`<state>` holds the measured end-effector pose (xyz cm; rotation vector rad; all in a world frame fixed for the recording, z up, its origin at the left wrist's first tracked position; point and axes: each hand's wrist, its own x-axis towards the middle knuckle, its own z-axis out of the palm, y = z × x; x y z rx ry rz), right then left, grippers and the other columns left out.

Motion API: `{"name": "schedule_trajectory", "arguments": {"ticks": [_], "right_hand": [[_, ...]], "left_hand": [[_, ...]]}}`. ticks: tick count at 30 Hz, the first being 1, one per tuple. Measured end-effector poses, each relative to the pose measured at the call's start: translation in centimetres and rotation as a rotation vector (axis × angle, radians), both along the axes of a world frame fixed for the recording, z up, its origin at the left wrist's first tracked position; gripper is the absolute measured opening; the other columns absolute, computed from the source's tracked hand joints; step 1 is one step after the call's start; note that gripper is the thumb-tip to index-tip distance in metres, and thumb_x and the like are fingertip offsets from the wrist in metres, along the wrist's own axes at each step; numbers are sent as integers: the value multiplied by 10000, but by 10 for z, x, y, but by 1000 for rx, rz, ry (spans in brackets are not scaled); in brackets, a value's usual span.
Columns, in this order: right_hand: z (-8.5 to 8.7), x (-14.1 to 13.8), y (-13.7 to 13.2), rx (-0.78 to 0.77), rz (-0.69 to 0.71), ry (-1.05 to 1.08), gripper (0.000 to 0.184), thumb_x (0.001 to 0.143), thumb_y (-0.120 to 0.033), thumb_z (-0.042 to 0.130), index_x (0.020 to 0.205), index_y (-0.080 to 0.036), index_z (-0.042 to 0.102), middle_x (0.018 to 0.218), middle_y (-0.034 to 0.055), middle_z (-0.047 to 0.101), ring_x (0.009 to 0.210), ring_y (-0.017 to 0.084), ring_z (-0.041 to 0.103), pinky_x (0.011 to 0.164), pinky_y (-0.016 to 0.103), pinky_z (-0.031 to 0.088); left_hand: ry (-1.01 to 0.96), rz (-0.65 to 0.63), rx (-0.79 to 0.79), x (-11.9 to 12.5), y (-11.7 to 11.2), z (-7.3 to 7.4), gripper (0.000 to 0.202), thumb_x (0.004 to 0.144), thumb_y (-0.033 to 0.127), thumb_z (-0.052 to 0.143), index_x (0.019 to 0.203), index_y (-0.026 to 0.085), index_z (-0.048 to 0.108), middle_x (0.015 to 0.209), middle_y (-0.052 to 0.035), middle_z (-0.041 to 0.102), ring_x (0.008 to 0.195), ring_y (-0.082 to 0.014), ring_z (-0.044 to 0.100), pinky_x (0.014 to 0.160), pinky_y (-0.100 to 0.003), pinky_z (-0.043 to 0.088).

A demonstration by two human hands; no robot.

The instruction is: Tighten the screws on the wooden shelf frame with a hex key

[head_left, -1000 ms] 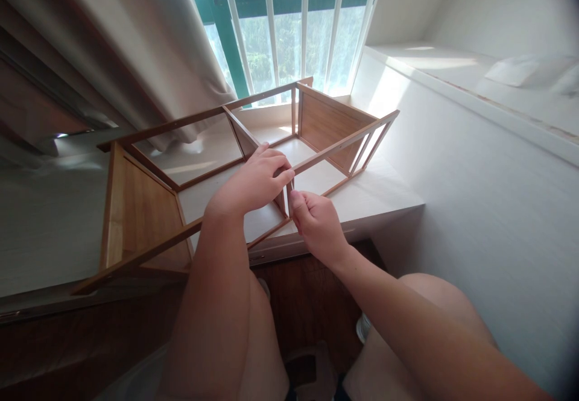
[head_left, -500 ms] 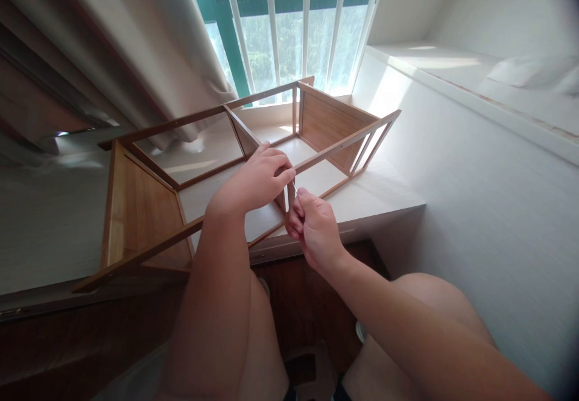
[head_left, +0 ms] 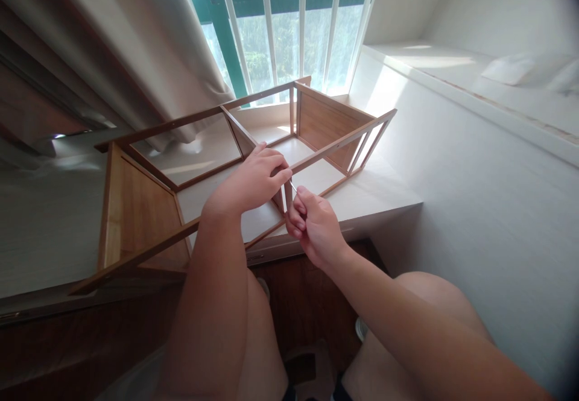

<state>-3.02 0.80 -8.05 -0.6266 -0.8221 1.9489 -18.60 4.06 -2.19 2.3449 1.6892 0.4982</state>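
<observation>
A wooden shelf frame (head_left: 337,145) lies on its side on a white ledge, with panels at both ends and one across its middle. My left hand (head_left: 262,175) grips the near rail at the middle panel, fingers bent over the wood. Close below and to the right, my right hand (head_left: 314,217) is closed around a thin metal tool (head_left: 294,187). Only a short shaft of it shows, pointing up at the rail by my left fingertips. Its handle is hidden inside my fist, and my left hand covers part of the joint.
Behind the frame is a window (head_left: 289,33) with white bars, and a beige curtain (head_left: 149,39) hangs at the left. A white wall (head_left: 474,190) rises on the right. Below the ledge (head_left: 384,193), my legs flank a dark wooden floor (head_left: 316,292).
The whole view has shifted slightly, so everything sits a little further left. Both hands keep their hold, and slightly more of the tool's shaft shows.
</observation>
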Motion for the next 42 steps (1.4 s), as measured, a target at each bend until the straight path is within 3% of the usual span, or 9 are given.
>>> {"name": "schedule_trajectory", "arguments": {"ticks": [7, 12, 16, 25, 35, 42], "right_hand": [[0, 14, 15, 609, -87, -675, 472, 992, -450, 469, 591, -208, 407, 483, -48, 405, 486, 98, 349, 514, 260, 265], [9, 19, 17, 874, -183, -1016, 406, 978, -351, 454, 614, -211, 342, 527, -48, 317, 536, 115, 279, 573, 294, 218], [13, 21, 15, 940, -166, -1161, 378, 962, -307, 451, 614, -215, 334, 529, -38, 333, 539, 124, 277, 582, 298, 219], [10, 19, 19, 1047, -166, -1265, 386, 992, -330, 430, 627, -211, 382, 547, -10, 432, 543, 136, 291, 592, 313, 191], [7, 20, 16, 1174, -217, -1410, 400, 1024, -360, 403, 674, -199, 510, 619, 45, 618, 526, 143, 405, 580, 320, 154], [5, 19, 16, 1157, -225, -1390, 395, 1027, -367, 392, 680, -203, 481, 608, 36, 581, 534, 145, 383, 585, 322, 154]], "left_hand": [[-10, 1, -6, 0, 0, 1, 319, 987, 372, 389, 945, 184, 644, 1257, -54, 648, 1402, -253, 402, 1265, -444, 189], [-19, 10, -17, 1, -1, 2, 319, 983, 377, 386, 910, 192, 634, 1232, -52, 653, 1416, -268, 385, 1258, -463, 203], [-12, 18, -19, 1, -2, 2, 331, 984, 391, 383, 946, 189, 643, 1263, -57, 642, 1415, -275, 387, 1257, -472, 206], [-13, 14, -19, 1, 0, 1, 344, 981, 391, 378, 952, 181, 649, 1256, -62, 643, 1397, -270, 394, 1263, -461, 193], [-20, 7, -22, 1, -1, 1, 333, 982, 384, 375, 946, 192, 645, 1232, -49, 646, 1417, -261, 364, 1267, -454, 181], [-9, -34, 29, -1, 1, 0, 317, 984, 359, 378, 898, 186, 629, 1151, -54, 670, 1258, -210, 510, 1277, -424, 158]]}}
